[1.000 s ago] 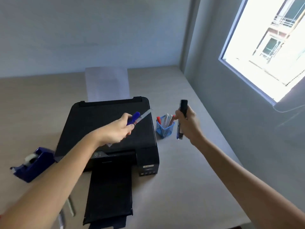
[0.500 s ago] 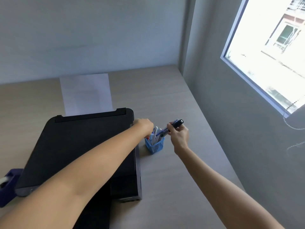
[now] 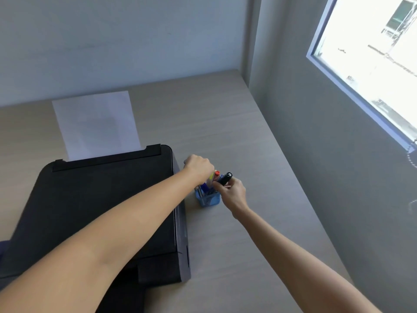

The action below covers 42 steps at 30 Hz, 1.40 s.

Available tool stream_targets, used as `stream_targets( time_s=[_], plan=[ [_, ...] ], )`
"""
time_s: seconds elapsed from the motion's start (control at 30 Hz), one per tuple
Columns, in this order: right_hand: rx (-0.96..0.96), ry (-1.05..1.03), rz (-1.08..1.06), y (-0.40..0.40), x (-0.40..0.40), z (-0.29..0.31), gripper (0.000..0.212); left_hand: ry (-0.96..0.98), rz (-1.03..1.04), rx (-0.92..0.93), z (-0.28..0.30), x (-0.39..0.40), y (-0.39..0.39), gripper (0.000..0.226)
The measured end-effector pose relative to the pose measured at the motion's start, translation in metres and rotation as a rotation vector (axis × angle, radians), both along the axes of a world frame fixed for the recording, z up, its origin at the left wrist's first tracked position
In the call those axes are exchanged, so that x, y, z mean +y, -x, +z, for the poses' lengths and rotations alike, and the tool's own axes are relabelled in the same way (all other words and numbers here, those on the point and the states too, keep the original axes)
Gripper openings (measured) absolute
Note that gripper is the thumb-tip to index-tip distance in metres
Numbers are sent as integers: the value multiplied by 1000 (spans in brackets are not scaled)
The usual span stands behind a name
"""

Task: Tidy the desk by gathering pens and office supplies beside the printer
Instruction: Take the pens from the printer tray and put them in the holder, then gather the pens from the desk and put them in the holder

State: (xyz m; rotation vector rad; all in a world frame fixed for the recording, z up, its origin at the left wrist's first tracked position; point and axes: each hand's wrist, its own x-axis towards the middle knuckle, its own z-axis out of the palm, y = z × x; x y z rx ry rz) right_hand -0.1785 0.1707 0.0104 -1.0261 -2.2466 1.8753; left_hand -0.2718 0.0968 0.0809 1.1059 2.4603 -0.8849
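A small blue mesh pen cup (image 3: 208, 199) stands on the desk just right of the black printer (image 3: 108, 199). Several pens and markers stick out of it, one with a red cap (image 3: 217, 172). My left hand (image 3: 199, 168) hovers over the cup's top, fingers closed around a blue pen (image 3: 205, 187) whose lower end is in the cup. My right hand (image 3: 232, 193) is at the cup's right side, gripping a black marker (image 3: 225, 178) that leans out of the cup.
A white sheet of paper (image 3: 97, 125) stands in the printer's rear feed. The grey wall and window (image 3: 372, 64) run along the desk's right edge. A dark blue tape dispenser (image 3: 3, 247) peeks out at the far left.
Both hands have carried their pens from above the printer down to the pen cup. The view has shifted right and closer, so the tape dispenser has nearly left the frame.
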Motion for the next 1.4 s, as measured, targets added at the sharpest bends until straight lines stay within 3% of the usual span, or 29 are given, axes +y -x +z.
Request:
stream_targets(
  time_s=[0.27, 0.47, 0.6, 0.73, 0.97, 1.2, 1.3, 1.4],
  plan=[
    [-31, -102, 93, -5, 5, 2, 19, -257, 83, -97, 7, -20, 8, 45],
    [-9, -197, 161, -19, 6, 31, 36, -784, 304, -298, 33, -48, -5, 47],
    [21, -297, 115, -27, 0, 54, 38, -1010, 352, -280, 57, -75, -22, 42],
    [113, -338, 107, -29, -27, 94, 35, -1209, 414, -233, 85, -129, -39, 35],
    [226, -355, 282, -11, -144, 144, 28, -1459, 735, -244, 113, -275, -71, 25],
    [325, -268, 557, -19, -316, 131, 22, -1376, 1119, -145, 68, -471, -119, 6],
    [341, -307, 703, -33, -381, 111, 20, -1172, 1273, -122, 20, -537, -146, 17],
    [276, -367, 882, -47, -430, 79, 19, -911, 1337, -145, -39, -576, -175, 10]
  ],
)
